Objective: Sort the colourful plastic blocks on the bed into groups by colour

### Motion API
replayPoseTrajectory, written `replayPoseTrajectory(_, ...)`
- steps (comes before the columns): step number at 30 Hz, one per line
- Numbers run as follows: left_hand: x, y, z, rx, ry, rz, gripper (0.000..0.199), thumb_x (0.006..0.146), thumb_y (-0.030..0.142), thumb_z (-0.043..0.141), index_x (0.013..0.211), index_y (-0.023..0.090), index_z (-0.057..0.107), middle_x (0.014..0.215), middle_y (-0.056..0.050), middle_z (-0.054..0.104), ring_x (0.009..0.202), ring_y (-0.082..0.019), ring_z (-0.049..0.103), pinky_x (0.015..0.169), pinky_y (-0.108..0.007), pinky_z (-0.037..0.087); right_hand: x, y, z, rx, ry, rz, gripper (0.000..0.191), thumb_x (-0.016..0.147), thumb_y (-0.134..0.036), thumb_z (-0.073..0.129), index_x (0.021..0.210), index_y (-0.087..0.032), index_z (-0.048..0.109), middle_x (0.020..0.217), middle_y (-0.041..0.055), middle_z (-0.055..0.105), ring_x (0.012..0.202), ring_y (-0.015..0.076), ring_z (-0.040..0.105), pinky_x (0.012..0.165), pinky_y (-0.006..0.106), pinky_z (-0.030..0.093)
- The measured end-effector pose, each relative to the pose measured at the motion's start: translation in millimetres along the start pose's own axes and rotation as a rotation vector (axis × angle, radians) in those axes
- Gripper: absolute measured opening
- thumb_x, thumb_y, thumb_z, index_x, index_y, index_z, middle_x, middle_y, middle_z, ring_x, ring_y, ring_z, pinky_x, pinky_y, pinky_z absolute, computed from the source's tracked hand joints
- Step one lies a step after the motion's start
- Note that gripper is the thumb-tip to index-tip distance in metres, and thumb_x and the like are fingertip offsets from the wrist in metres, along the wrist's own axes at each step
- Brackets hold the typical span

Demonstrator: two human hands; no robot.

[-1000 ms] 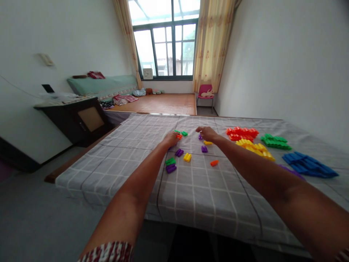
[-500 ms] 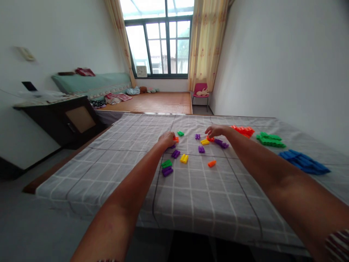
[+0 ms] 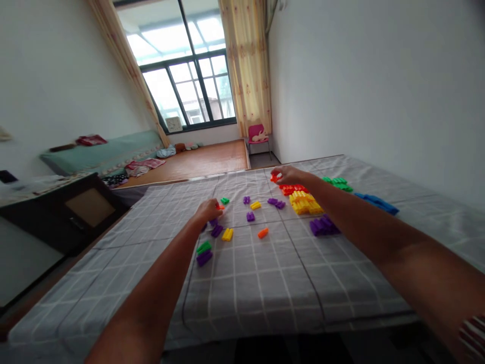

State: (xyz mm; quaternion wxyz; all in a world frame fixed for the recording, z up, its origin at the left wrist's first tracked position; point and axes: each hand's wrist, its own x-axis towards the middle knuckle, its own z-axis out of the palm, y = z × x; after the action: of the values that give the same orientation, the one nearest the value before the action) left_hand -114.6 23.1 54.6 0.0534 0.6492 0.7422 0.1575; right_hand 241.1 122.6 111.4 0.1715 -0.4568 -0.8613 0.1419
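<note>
right hand has brought an orange piece (near the orange pile)

Ahead of you, daylight enters through a tall dark-framed glass window, with patterned yellow fabric curtains at its sides. Plain white walls flank you; a pink chair stands near the right-hand curtain, a dark wooden cabinet at left.

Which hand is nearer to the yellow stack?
Right. The right hand is just beyond the yellow stack; the left hand is well off to its left.
</note>
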Motion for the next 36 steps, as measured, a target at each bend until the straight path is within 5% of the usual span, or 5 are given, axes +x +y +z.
replayPoseTrajectory(4, 15, 24, -5.2, -0.522, 0.025, -0.139, 0.020, 0.068, 0.034, 0.071, 0.069, 0.016, 0.063, 0.063, -0.003, 0.065, 0.062, -0.016, 0.062, 0.057, -0.024, 0.046, -26, 58, -35, 0.141, 0.049, 0.078, 0.047, 0.072, -0.022, 0.071, 0.118, -0.014, 0.065, 0.117, 0.0102, 0.069, 0.098, 0.0206, 0.066, 0.085, 0.026, 0.051)
replayPoseTrajectory(8, 26, 55, 7.1, -0.809, -0.052, -0.207, 0.025, 0.068, 0.032, 0.075, 0.065, 0.013, 0.060, 0.057, -0.002, 0.062, 0.054, -0.011, 0.058, 0.056, -0.022, 0.049, -48, 98, -35, 0.162, 0.062, 0.094, 0.047, 0.070, -0.025, 0.071, 0.115, -0.013, 0.067, 0.115, 0.0113, 0.069, 0.101, 0.0234, 0.066, 0.089, 0.031, 0.051)
replayPoseTrajectory(16, 23, 89, 25.2, -0.969, -0.291, -0.170, 0.034, 0.067, 0.017, 0.074, 0.100, 0.015, 0.062, 0.077, -0.004, 0.069, 0.071, -0.014, 0.067, 0.068, -0.027, 0.056, -61, 114, -15, 0.169, 0.074, 0.018, 0.049, 0.072, -0.032, 0.069, 0.118, -0.016, 0.065, 0.115, 0.0097, 0.069, 0.104, 0.0228, 0.065, 0.095, 0.034, 0.049)
replayPoseTrajectory(24, 14, 80, 6.2, -0.761, -0.191, -0.083, 0.032, 0.064, 0.031, 0.076, 0.090, 0.017, 0.065, 0.077, -0.003, 0.069, 0.073, -0.014, 0.066, 0.066, -0.024, 0.053, -72, 70, -6, 0.263, 0.027, -0.048, 0.051, 0.074, -0.027, 0.071, 0.123, -0.015, 0.063, 0.118, 0.0105, 0.068, 0.100, 0.0202, 0.066, 0.091, 0.031, 0.051)
replayPoseTrajectory(36, -21, 113, 4.2, -1.107, -0.176, 0.136, 0.040, 0.061, 0.038, 0.081, 0.087, 0.014, 0.063, 0.084, -0.005, 0.069, 0.075, -0.013, 0.064, 0.075, -0.030, 0.052, -65, -40, 26, 0.625, -0.294, -0.120, 0.056, 0.069, -0.026, 0.077, 0.124, -0.021, 0.065, 0.087, 0.0015, 0.069, 0.074, 0.0120, 0.061, 0.063, 0.020, 0.048)
